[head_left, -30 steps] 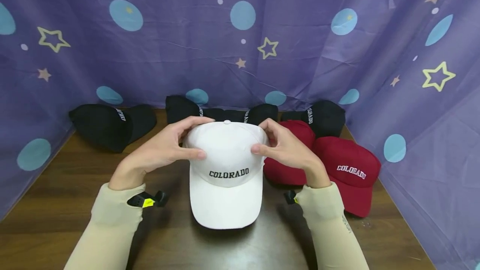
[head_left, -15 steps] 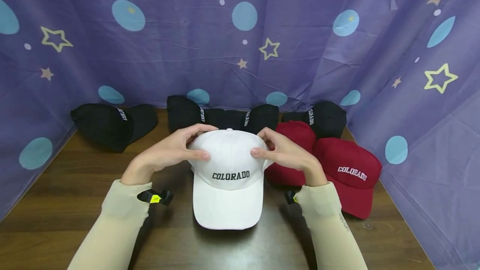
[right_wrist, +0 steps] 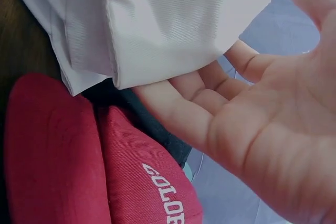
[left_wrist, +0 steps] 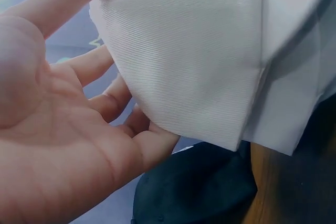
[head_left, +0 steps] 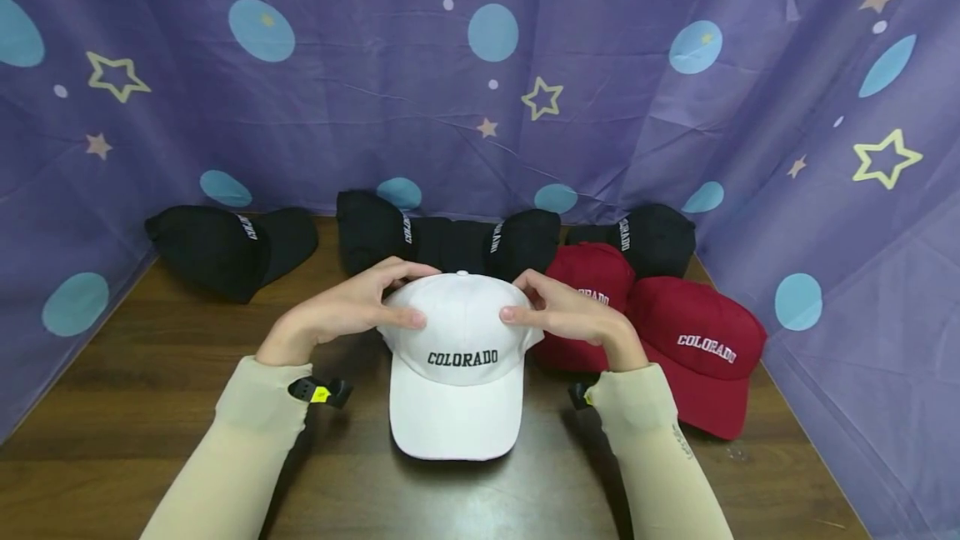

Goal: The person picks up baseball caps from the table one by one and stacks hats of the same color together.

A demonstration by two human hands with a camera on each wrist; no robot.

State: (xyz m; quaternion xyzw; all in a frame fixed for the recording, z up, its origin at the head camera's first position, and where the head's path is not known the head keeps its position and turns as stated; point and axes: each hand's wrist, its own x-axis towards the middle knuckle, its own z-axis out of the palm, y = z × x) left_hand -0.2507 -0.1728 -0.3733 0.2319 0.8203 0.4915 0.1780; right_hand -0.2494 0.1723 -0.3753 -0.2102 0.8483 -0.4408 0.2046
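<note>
A white baseball cap [head_left: 456,411] with dark COLORADO lettering stands in front of me, its brim toward me. My left hand [head_left: 345,304] grips one side of the crown, thumb on the front and fingers behind. On the other side my right hand [head_left: 576,311] holds the crown the same way. Up close in the left wrist view, the white fabric [left_wrist: 184,61] of the cap lies against the fingers. The right wrist view has the cap's side panel [right_wrist: 163,30] over the fingertips. Whether its brim touches the table I cannot tell.
Two red caps, a nearer one [head_left: 705,332] and a farther one [head_left: 592,273], sit to the right on the wooden table [head_left: 112,440]. Several black caps line the back, including a left one [head_left: 217,252] and a right one [head_left: 656,240]. A purple curtain [head_left: 337,65] surrounds the table.
Both hands have come down a little with the white cap, whose crown now sits lower in view. Lettering on the farther red cap has come into sight.
</note>
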